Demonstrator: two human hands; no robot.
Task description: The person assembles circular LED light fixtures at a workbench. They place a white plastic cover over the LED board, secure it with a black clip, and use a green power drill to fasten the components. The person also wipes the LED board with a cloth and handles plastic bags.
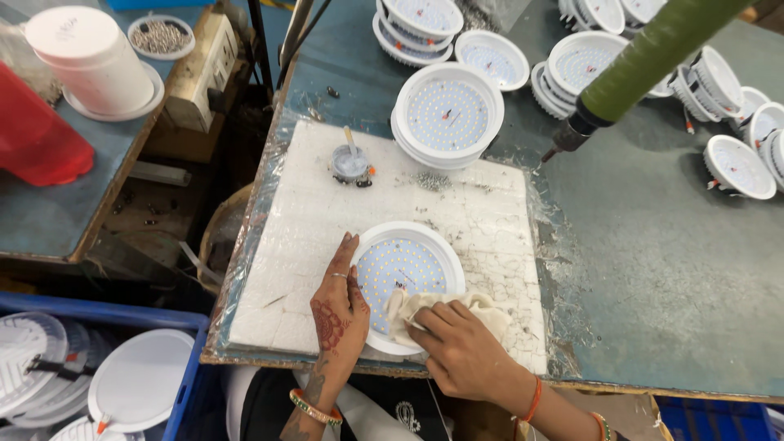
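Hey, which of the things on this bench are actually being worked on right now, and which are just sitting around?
In use:
- round light panel, steadied by the left hand
- cloth, pressed on it by the right hand
- white foam pad underneath

Lying about:
- stacked light panels
- small paste pot
- hanging green tool
- white tub

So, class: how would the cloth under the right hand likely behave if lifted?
The cloth is crumpled into folds on the lamp, so it would probably hang limp. It looks thin, so likely light. The right hand bunches it easily, suggesting no stiffness.
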